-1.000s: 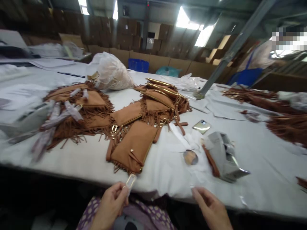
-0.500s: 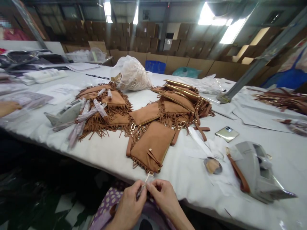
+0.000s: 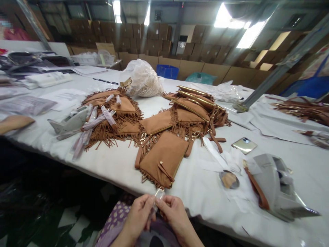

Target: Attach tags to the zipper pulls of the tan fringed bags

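My left hand [image 3: 138, 216] and my right hand [image 3: 172, 214] meet at the near table edge, fingers pinched together on a small clear plastic wrap [image 3: 158, 195] over a metal clasp. The clasp hangs at the corner of a tan fringed suede bag [image 3: 163, 159] lying flat on the white table [image 3: 110, 164]. Behind it lie more tan fringed bags [image 3: 187, 109] in a pile with gold zips, and another heap [image 3: 113, 116] to the left with several clear wrapped strips on top.
A grey folded carton [image 3: 276, 185] with a brown strap, a phone [image 3: 244, 145] and a small round dish [image 3: 228, 179] lie at right. A white plastic sack [image 3: 141, 80] stands behind the bags. Another person's hand [image 3: 14, 122] rests at the left edge. Cardboard boxes line the back.
My right hand came in from the right and joined my left on the wrapped clasp. The view swung left, bringing another person's hand into sight.
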`<state>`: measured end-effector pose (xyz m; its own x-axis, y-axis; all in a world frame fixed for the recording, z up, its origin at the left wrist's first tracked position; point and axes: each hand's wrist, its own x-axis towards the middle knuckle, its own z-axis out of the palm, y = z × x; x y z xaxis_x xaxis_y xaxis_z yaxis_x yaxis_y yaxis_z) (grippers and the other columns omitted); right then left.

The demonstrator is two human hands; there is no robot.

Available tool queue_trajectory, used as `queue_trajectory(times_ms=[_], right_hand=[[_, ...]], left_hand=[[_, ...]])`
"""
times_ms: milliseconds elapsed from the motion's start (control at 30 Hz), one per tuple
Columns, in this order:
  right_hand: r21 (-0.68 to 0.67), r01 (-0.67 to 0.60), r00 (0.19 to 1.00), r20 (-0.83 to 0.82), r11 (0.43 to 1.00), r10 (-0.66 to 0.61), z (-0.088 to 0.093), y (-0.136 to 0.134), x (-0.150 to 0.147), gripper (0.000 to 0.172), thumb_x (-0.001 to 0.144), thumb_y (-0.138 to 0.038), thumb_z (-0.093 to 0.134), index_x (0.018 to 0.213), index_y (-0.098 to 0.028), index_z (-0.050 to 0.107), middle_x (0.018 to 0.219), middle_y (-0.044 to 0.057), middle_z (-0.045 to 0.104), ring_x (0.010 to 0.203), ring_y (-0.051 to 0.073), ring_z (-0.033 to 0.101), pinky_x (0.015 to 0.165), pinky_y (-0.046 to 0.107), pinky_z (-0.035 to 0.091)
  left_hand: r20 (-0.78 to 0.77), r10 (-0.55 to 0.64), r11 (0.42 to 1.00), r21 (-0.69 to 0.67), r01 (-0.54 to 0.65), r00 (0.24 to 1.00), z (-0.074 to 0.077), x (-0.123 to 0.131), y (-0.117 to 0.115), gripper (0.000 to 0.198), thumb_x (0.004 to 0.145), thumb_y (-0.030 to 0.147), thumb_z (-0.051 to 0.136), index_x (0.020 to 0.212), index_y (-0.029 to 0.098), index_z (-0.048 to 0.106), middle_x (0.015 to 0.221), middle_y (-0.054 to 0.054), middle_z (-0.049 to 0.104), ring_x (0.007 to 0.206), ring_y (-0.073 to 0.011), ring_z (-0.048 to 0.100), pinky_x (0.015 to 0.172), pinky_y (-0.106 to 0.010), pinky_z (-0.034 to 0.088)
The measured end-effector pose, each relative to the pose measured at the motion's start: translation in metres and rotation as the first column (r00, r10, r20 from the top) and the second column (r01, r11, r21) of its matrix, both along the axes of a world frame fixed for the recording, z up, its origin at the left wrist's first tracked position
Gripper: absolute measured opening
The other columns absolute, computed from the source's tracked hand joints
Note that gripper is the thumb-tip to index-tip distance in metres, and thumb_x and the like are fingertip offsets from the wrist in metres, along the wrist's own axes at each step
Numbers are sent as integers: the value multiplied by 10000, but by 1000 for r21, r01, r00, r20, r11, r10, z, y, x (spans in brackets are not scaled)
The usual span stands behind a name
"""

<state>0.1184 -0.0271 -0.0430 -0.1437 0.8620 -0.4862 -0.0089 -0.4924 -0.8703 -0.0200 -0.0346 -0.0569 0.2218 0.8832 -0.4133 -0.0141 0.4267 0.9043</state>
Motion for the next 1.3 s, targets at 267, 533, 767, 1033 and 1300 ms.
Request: queue_trajectory(times_ms=[267, 533, 767, 1033, 1300], right_hand=[[112, -36, 999, 41, 993, 32, -6, 1, 5, 417, 701, -545, 648, 617, -138, 611, 524, -14, 552, 477, 93, 405, 464, 216, 278], [182, -52, 979, 202, 982, 14, -1, 0, 4, 368, 736, -449, 634, 525, -159, 554, 471, -42, 459, 469, 93, 397, 455, 214, 281], [205, 215, 925, 269, 955, -266, 8, -13, 23, 385, 753, -504, 599, 904, -161, 685, 606, 33, 655, 601, 204, 610, 590, 290, 454], [-68, 344, 891, -290, 937, -348, 3, -21, -3, 525, 598, -375, 802, 1024, -158, 584, 763, 32, 685, 704, 174, 653, 660, 268, 481], [-150, 360, 801, -455, 921, -388, -3, -15, -14, 460, 595, -260, 817, 983, -138, 602, 651, -4, 651, 556, 107, 555, 557, 222, 420]], left_hand=[[76, 96, 984, -158, -83, 992, -5, 0, 5, 410, 716, 588, 589, 780, 204, 459, 493, 41, 596, 279, -90, 464, 297, -164, 256], [-30, -19, 1000, 22, 20, 999, -1, -5, 2, 361, 811, 531, 524, 724, 181, 519, 453, 74, 496, 302, -62, 414, 335, -170, 248], [-204, 85, 989, 135, -58, 975, 13, 1, -1, 334, 848, 482, 480, 702, 184, 515, 511, 58, 487, 373, -72, 386, 378, -194, 246], [-429, 84, 932, 352, 81, 899, 22, 4, -5, 257, 886, 331, 435, 743, 195, 599, 668, -1, 653, 620, -142, 596, 588, -213, 395], [-275, 43, 975, 221, 19, 961, 22, 2, -3, 275, 885, 386, 445, 720, 189, 542, 558, 36, 526, 473, -102, 463, 455, -193, 342]])
